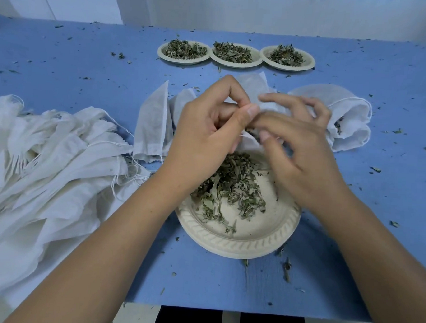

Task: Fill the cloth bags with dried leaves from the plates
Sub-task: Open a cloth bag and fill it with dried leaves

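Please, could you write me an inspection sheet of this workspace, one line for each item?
Surface: blue table.
Job's things: near plate with a sparse heap of dried leaves; three far plates heaped, in a row; held bag above the near plate; empty bags piled at the left; flat bag beside them; bag at the right with leaves in its mouth.
Clutter: leaf crumbs strewn over the table.
Hands: left hand pinches the held bag's mouth; right hand at the same mouth, blurred, grip unclear.
Cables: nothing seen; only thin drawstrings.
Surroundings: pale wall behind the table.
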A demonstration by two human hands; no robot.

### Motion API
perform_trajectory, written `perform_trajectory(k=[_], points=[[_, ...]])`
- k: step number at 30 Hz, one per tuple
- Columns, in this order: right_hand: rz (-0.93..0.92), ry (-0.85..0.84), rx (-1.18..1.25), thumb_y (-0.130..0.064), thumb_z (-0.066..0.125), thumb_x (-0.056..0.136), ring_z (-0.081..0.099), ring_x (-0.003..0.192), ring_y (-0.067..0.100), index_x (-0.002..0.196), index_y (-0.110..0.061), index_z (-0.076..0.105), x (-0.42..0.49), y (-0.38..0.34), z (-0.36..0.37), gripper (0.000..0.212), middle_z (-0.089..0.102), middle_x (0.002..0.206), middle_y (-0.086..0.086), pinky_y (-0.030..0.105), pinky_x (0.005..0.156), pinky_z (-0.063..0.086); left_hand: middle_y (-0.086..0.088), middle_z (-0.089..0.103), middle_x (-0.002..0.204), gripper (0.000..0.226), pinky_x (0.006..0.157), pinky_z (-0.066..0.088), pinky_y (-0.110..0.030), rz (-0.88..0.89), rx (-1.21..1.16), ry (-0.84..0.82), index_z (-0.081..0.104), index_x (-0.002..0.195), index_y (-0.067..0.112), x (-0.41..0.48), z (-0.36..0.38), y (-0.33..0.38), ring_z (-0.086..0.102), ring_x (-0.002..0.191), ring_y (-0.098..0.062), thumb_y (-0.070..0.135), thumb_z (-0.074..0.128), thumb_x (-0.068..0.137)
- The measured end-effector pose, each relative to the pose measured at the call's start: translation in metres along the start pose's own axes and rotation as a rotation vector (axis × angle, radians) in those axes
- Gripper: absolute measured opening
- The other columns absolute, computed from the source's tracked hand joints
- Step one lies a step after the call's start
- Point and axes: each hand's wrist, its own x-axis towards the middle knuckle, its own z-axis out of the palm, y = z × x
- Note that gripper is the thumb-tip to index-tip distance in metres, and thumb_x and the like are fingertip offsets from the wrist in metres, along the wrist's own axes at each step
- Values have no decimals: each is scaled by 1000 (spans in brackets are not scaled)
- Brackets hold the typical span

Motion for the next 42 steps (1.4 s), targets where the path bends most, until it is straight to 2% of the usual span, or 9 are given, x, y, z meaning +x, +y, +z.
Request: perform_trajectory(k=[3, 9, 15, 20, 23, 32, 35, 38, 42], points=[[-53, 75, -3, -21, 36, 93, 49, 123, 13, 96, -18, 71, 1, -1, -10, 36, 67, 98, -16, 43, 105, 16, 3, 44, 43, 23, 43, 34, -14, 7, -30, 68, 49, 79, 21, 1, -3, 1, 38, 37, -3, 9, 57, 97], [-107, -274, -180, -37, 40, 87, 39, 132, 15, 101, -18, 69, -2, -6, 8, 38, 62, 116, -11, 50, 114, 7, -6, 65, 60, 22, 45, 43, -17, 48, 15, -98, 54, 79, 21, -6, 6, 5, 53, 44, -14, 5, 60, 92], [24, 150, 13, -26, 56, 88, 57, 93, 17, 70, -10, 65, 2, 5, -12, 26, 66, 80, -6, 53, 99, 31, -3, 39, 46, 21, 40, 28, -22, 84, 14, 259, 50, 81, 22, 6, -7, 2, 34, 39, -9, 11, 57, 97], [242, -567, 132, -56, 64, 70, 52, 108, 7, 98, -28, 66, 6, 8, -11, 40, 59, 107, -12, 39, 105, 36, 3, 48, 68, 20, 55, 35, -26, 115, 54, 347, 47, 83, 25, 12, -14, -2, 45, 61, -11, 15, 53, 100], [126, -714, 93, -38, 73, 77, 47, 115, 1, 111, -30, 65, 2, 8, -2, 35, 57, 116, -15, 29, 106, 35, 5, 50, 72, 19, 59, 40, -26, 130, 105, 354, 47, 85, 24, 13, -19, -4, 49, 61, -1, 15, 51, 101], [144, -726, 144, -24, 78, 76, 53, 94, -2, 110, -30, 67, 1, 7, -2, 36, 60, 107, -16, 15, 87, 39, 14, 46, 70, 14, 47, 23, -9, 229, 470, 204, 49, 89, 10, 14, -22, -8, 35, 43, 1, 17, 49, 101], [149, -686, 115, -18, 77, 78, 55, 74, 3, 101, -27, 71, 2, 7, -2, 25, 59, 91, -21, 15, 74, 41, 10, 56, 72, 14, 46, 32, -15, 174, 566, 170, 50, 88, 16, 14, -21, -15, 45, 46, -5, 23, 52, 100], [183, -589, 206, -13, 77, 78, 62, 87, 2, 98, -25, 73, 4, 9, -9, 23, 66, 93, -18, 22, 86, 48, 17, 54, 67, 13, 57, 51, -39, 142, 594, 230, 52, 86, 21, 14, -21, -18, 58, 61, -12, 28, 55, 97], [199, -374, 396, -4, 74, 79, 66, 92, 7, 97, -22, 73, 5, 7, -16, 26, 70, 96, -9, 23, 88, 52, 10, 53, 60, 14, 52, 47, -40, 156, 594, 285, 51, 83, 25, 13, -20, -18, 49, 53, -12, 30, 58, 94]])
